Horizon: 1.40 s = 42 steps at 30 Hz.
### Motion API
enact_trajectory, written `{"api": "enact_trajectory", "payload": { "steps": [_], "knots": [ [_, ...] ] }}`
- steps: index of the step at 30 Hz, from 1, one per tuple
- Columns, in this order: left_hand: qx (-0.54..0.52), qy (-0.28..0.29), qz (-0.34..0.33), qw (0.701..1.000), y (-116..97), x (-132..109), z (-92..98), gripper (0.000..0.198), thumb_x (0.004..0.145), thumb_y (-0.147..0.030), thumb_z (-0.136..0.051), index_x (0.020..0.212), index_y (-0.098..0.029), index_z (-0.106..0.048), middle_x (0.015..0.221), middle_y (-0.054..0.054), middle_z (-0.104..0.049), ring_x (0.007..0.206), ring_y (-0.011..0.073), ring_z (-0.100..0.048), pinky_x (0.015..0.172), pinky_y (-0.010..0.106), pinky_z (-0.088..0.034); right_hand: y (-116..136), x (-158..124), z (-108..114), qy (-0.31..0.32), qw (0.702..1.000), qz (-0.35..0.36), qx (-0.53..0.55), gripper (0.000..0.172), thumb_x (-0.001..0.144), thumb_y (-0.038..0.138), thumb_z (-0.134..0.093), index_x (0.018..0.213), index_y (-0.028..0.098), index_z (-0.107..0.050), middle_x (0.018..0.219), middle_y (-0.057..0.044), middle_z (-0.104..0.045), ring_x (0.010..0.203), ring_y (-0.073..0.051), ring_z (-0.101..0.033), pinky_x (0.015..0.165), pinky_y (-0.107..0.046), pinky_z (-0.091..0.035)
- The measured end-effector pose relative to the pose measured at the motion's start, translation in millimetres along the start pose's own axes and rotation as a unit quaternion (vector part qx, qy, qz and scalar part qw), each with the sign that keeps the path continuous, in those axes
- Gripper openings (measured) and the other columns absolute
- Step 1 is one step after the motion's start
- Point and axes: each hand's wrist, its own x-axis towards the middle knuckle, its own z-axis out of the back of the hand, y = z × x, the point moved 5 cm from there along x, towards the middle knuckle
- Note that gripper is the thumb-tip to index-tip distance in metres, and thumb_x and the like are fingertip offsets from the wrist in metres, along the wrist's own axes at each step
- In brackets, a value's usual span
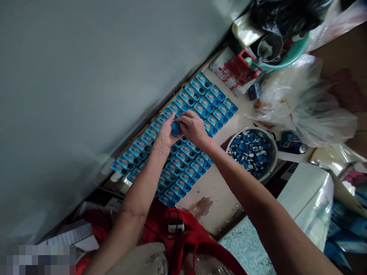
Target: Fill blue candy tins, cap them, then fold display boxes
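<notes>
Both hands pinch small blue round plastic cap [175,128] over middle rows of blue printed cards [200,100] on worktop [213,187]. Grip of left hand [164,138] closed on cap from left, right hand [194,128] from right, both equally near. Metal bowl of caps [274,158] lies toward right side.

Head-worn camera, tilted, looking steeply down, close over table [215,187]

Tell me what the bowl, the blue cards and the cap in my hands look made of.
Bowl: metal, likely steel; its rim is grey and glints.
Blue cards: probably printed card or thin plastic, glossy, flat, with round holes.
Blue cap: seemingly smooth moulded plastic, evenly coloured.
</notes>
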Motion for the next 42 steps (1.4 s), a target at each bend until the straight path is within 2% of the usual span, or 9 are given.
{"api": "enact_trajectory", "payload": {
  "steps": [7,11,16,22,26,29,32,36,42],
  "knots": [
    [0.012,0.104,0.038,0.994,4.6,-0.6,-21.1,0.049,0.115,-0.047,-0.042,0.133,-0.014,-0.073,0.104,0.014,-0.084,0.103,0.0263,-0.083,0.098,0.041,-0.067,-75.8,40.9,38.8,-0.105,0.978,-0.18,-0.026,0.02,0.081,0.016,-0.063,0.092,0.022,-0.08,0.09,-0.006,-0.075,0.088,-0.025,-0.071,0.088,-0.041,-0.057],
    [0.028,0.118,0.019,0.992,-10.0,7.2,-26.6,0.056,0.115,-0.051,-0.036,0.146,-0.019,-0.068,0.117,0.014,-0.083,0.122,0.0276,-0.078,0.108,0.043,-0.062,-115.8,86.6,32.5,-0.035,0.971,-0.224,-0.077,0.007,0.075,0.019,-0.076,0.079,0.022,-0.073,0.088,-0.006,-0.075,0.095,-0.029,-0.072,0.093,-0.045,-0.057],
    [0.041,0.125,0.022,0.991,-15.3,15.2,-30.2,0.067,0.113,-0.064,-0.032,0.146,-0.018,-0.069,0.122,0.015,-0.082,0.131,0.0297,-0.074,0.111,0.042,-0.06,-147.8,117.9,22.7,0.02,0.967,-0.237,-0.092,0.03,0.085,0.04,-0.083,0.072,0.022,-0.062,0.086,-0.005,-0.069,0.108,-0.033,-0.07,0.096,-0.05,-0.056],
    [0.036,0.096,0.027,0.994,-13.1,0.2,-24.6,0.07,0.111,-0.068,-0.035,0.139,-0.016,-0.072,0.109,0.017,-0.083,0.112,0.0305,-0.081,0.099,0.045,-0.066,-83.0,83.3,38.4,-0.018,0.977,-0.185,-0.102,0.007,0.087,0.023,-0.075,0.093,0.024,-0.073,0.102,-0.007,-0.073,0.1,-0.03,-0.07,0.092,-0.047,-0.058],
    [0.054,0.056,0.019,0.997,-7.4,2.2,-15.1,0.061,0.109,-0.068,-0.046,0.119,-0.017,-0.078,0.086,0.012,-0.082,0.089,0.0268,-0.083,0.082,0.036,-0.068,-15.3,28.2,20.7,-0.002,0.999,-0.054,-0.003,0.024,0.094,0.016,-0.06,0.104,0.025,-0.08,0.114,-0.01,-0.073,0.104,-0.026,-0.069,0.093,-0.04,-0.056],
    [0.066,0.029,0.038,0.997,3.1,8.9,-13.7,0.058,0.11,-0.064,-0.047,0.1,-0.017,-0.078,0.069,0.007,-0.076,0.068,0.0211,-0.077,0.066,0.028,-0.064,-1.2,2.8,9.0,0.032,0.998,-0.041,0.035,0.027,0.091,0.012,-0.057,0.096,0.025,-0.081,0.111,-0.009,-0.074,0.105,-0.025,-0.07,0.094,-0.038,-0.056],
    [0.061,0.051,0.068,0.995,10.7,12.4,-23.5,0.058,0.114,-0.057,-0.041,0.098,-0.015,-0.078,0.071,0.008,-0.077,0.067,0.0207,-0.077,0.073,0.03,-0.065,-20.8,5.9,22.4,-0.011,0.995,-0.095,0.043,0.025,0.087,0.013,-0.06,0.093,0.026,-0.081,0.102,-0.007,-0.076,0.096,-0.025,-0.072,0.089,-0.038,-0.058],
    [0.057,0.127,0.064,0.988,1.4,13.1,-43.5,0.056,0.114,-0.055,-0.039,0.121,-0.014,-0.077,0.097,0.015,-0.084,0.101,0.0277,-0.083,0.096,0.041,-0.066,-70.3,43.9,57.8,-0.12,0.973,-0.197,-0.003,0.021,0.082,0.017,-0.062,0.09,0.023,-0.081,0.094,-0.006,-0.078,0.091,-0.026,-0.073,0.091,-0.041,-0.058],
    [0.08,0.138,0.011,0.987,-27.1,21.9,-52.2,0.059,0.112,-0.062,-0.038,0.13,-0.021,-0.077,0.107,0.014,-0.085,0.122,0.0289,-0.077,0.099,0.039,-0.064,-140.4,109.6,50.6,-0.052,0.962,-0.259,-0.064,0.013,0.074,0.02,-0.08,0.07,0.024,-0.069,0.074,-0.004,-0.07,0.093,-0.03,-0.072,0.092,-0.048,-0.058]
  ]
}}
